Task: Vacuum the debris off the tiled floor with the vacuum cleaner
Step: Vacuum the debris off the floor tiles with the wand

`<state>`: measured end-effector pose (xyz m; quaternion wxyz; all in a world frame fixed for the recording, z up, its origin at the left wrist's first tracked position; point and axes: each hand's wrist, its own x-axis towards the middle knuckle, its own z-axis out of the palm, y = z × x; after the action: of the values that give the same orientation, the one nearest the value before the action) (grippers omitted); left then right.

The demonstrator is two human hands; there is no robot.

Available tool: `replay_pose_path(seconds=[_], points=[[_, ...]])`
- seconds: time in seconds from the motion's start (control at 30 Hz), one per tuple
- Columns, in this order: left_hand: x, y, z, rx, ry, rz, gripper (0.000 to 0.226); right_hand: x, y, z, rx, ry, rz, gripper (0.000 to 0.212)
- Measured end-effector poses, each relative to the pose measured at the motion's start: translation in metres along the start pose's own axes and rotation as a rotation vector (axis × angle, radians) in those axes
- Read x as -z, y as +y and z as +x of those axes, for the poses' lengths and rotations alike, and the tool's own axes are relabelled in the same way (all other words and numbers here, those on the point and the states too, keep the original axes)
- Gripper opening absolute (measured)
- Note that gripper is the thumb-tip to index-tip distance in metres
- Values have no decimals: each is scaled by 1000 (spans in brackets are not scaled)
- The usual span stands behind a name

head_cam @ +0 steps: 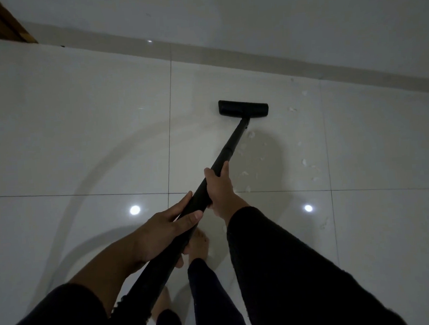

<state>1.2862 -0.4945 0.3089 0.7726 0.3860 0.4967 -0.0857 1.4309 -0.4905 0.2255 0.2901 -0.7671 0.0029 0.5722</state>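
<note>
One vacuum cleaner wand [223, 159] with one floor head [243, 107]. Two hands grip the wand: left hand [162, 230], right hand [220, 189]. Two bare feet [198, 243] show. Roughly a dozen white debris scraps [305, 161] lie scattered; two light reflections [135, 210] shine on the tiled floor [81, 132].

Open floor [81, 135]; wall [300, 19] ahead

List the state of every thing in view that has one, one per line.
vacuum head: flat on the floor, turned toward the wall.
wand: tilted, held by both hands.
left hand: grips the wand nearer the body.
right hand: grips the wand further down.
debris: white scraps scattered right of the wand, not yet picked up.
tiled floor: glossy, reflecting lights.
</note>
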Motion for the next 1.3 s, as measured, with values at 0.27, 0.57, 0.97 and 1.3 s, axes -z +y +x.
replay_pose_path(seconds=[0.27, 0.57, 0.97, 1.3], points=[[-1, -42, -16, 3, -50, -2, 69, -9, 46, -17, -2, 3, 16, 71], [-14, -82, -39, -1, -69, 74, 70, -5, 90, -45, -3, 44, 98, 69], [-76, -127, -55, -17, -33, 68, 70, 35, 144, -63, -39, -11, 54, 70], [-118, -169, -100, 6, 51, 70, 67, 46, 195, -104, -45, -99, 47, 72]])
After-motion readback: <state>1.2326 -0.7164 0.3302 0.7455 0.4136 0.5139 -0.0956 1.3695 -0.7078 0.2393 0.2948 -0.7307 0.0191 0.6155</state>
